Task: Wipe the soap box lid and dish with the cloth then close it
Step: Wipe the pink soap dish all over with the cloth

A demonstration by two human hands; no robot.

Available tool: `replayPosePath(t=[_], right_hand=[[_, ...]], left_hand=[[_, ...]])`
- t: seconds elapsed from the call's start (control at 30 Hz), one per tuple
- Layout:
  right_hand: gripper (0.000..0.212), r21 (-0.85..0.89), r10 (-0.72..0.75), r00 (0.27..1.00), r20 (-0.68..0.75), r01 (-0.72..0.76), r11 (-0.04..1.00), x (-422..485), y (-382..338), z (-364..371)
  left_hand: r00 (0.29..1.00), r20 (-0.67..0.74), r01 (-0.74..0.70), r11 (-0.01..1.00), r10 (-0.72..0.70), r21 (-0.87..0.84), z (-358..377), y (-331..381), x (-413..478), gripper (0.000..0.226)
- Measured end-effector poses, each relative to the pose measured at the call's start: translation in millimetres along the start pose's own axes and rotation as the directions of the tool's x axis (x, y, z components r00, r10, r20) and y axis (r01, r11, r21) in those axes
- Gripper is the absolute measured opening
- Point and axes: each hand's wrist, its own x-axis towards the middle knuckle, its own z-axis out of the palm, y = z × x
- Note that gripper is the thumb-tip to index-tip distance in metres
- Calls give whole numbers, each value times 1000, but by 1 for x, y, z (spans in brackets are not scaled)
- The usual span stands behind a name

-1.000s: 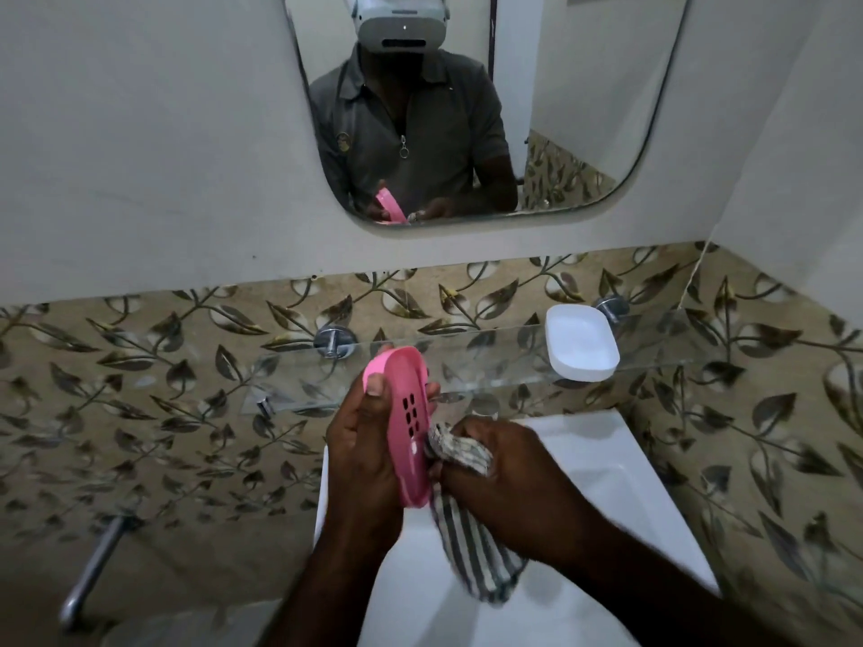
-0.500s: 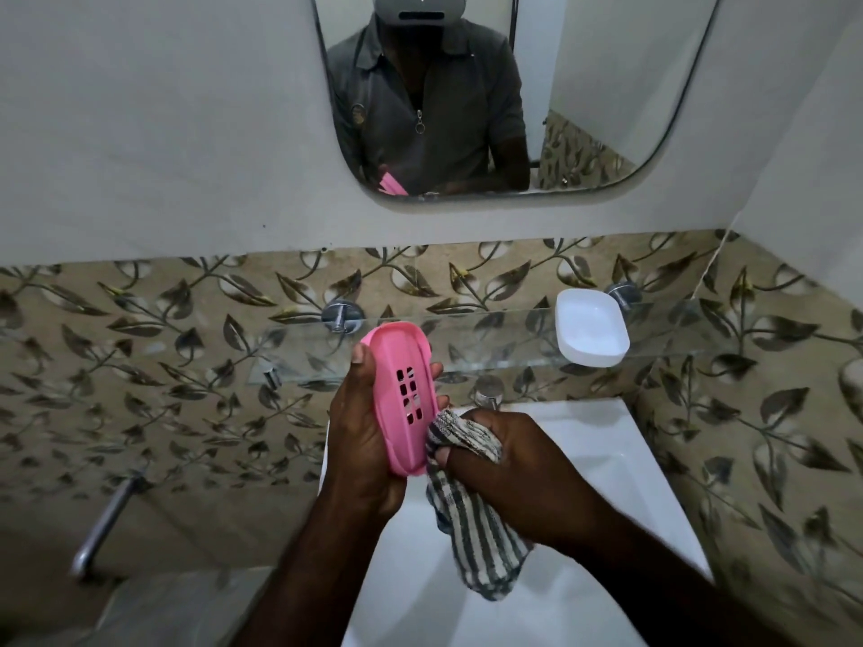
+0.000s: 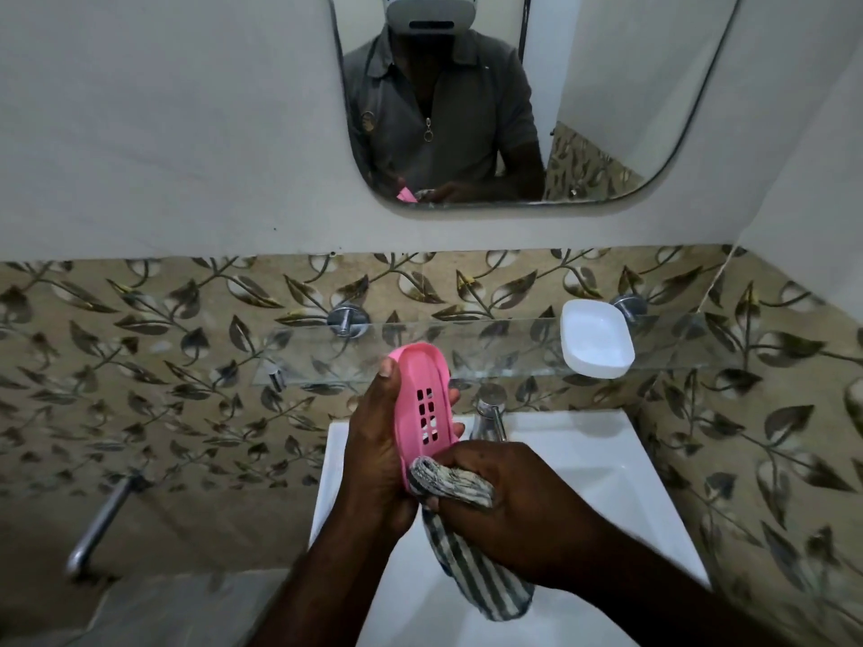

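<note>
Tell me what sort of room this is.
A bathroom, probably in a home. A white washbasin with a metal tap stands against leaf-patterned wall tiles, a glass shelf runs above it, and a mirror hangs higher on the wall.

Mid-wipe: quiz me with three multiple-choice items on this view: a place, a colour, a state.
1. Where is the white plastic soap box half? A on the clear glass shelf; B inside a drawer; C in a bucket.
2. The slotted plastic dish in the left hand is: A blue; B pink; C green.
3. The striped grey-and-white cloth is: A hung on a hook; B spread flat; C gripped by the right hand against the dish.
1 A, it sits at the shelf's right end; 2 B, plainly pink; 3 C, the hand curls round it at the dish's lower end.
</note>
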Motion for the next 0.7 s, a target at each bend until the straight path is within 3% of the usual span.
replayPosePath(t=[0.1,0.23,0.3,0.37,0.43,0.53,0.6,0.7], right_hand=[[4,125,-16,998,-55,22,992,10,-14,-5],[7,194,-1,962,-271,56,979,32,-24,-12],[7,191,-13,962,-274,68,979,32,-23,-13],[8,184,-10,985,-172,42,982,23,-19,-12],[13,115,-16,997,-73,24,993,11,-12,-13],[19,-68,-19,999,-36,17,998,4,-6,-23],[17,-187,-24,997,-76,10,982,10,-5,-34],[18,-303,-25,971,-239,-50,952,22,0,-49]], left_hand=[[999,32,24,999,-23,-41,8,2,-1,99],[985,168,72,988,-49,-134,19,-4,-4,83],[983,179,78,984,-49,-158,19,-7,-5,89],[988,136,85,990,-70,-110,14,-4,-3,100],[992,95,94,993,-87,-67,11,0,0,109],[979,118,172,983,-164,-62,12,2,0,99],[967,156,216,973,-202,-76,13,1,-3,80],[966,190,193,978,-177,-73,17,0,-2,69]])
